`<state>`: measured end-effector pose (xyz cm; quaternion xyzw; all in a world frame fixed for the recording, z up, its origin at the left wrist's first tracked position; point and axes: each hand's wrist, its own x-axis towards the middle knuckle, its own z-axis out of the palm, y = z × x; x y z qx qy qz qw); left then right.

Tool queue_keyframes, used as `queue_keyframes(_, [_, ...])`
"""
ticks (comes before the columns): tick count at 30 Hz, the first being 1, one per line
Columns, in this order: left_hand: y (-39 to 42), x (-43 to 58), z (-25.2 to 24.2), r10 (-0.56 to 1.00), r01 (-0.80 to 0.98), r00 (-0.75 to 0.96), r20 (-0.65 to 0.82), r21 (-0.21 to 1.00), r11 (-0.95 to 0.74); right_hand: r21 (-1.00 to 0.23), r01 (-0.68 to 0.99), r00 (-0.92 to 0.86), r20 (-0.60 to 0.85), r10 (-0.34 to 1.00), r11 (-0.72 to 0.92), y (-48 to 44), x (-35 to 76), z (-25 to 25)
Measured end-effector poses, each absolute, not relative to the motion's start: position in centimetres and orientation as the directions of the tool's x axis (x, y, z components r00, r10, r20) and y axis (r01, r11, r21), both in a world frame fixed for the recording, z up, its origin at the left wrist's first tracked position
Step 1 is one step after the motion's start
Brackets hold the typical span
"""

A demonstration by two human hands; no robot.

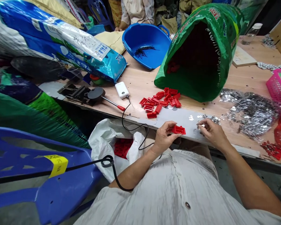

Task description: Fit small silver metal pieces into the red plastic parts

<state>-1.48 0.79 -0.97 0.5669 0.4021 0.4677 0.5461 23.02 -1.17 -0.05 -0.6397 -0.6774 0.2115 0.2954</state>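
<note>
Between the thumb and fingers of my left hand (165, 136) is a small red plastic case (179, 130), its hollow side facing up, just over the table's front edge. To the right, my right hand (212, 131) pinches a small shiny metal piece (202, 125) above the grey sheet (165, 117). Loose metal pieces (215, 120) lie beside and partly behind its fingers. A few white-looking flat pieces (191, 117) rest on the sheet between the hands. Further back, a heap of red plastic cases (159, 101) spreads in front of the green sack's mouth.
The open green sack (192, 82) lies behind the heap. At right sit a plastic bag of metal pieces (257, 112) and a pink basket (277, 84). A lever tool (98, 95), white power bank (122, 90) and blue basin (133, 37) stand left. Below hangs a white sack (100, 134).
</note>
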Motion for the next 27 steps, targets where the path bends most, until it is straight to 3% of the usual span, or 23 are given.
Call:
queue_keyframes(3, [0.3, -1.3, -0.6, 0.932, 0.169, 0.225, 0.284, 0.931, -0.325, -0.768, 0.634, 0.004, 0.124, 0.992, 0.093, -2.1, 21.8, 1.2])
queue_keyframes(9, [0.0, -0.9, 0.3, 0.789, 0.353, 0.291, 0.54, 0.706, -0.614, -0.738, 0.646, 0.009, 0.264, 0.965, 0.196, -3.3, 18.8, 2.0])
queue_keyframes(15, [-0.3, -0.5, 0.6, 0.713, 0.372, 0.314, 0.628, 0.609, -0.7, -0.66, 0.646, -0.152, 0.38, 0.913, 0.382, -2.7, 17.8, 2.1])
queue_keyframes(27, [-0.7, -0.2, 0.6, 0.689, 0.32, 0.292, 0.663, 0.611, -0.724, -0.635, 0.641, -0.188, 0.415, 0.89, 0.432, -3.0, 17.9, 2.2])
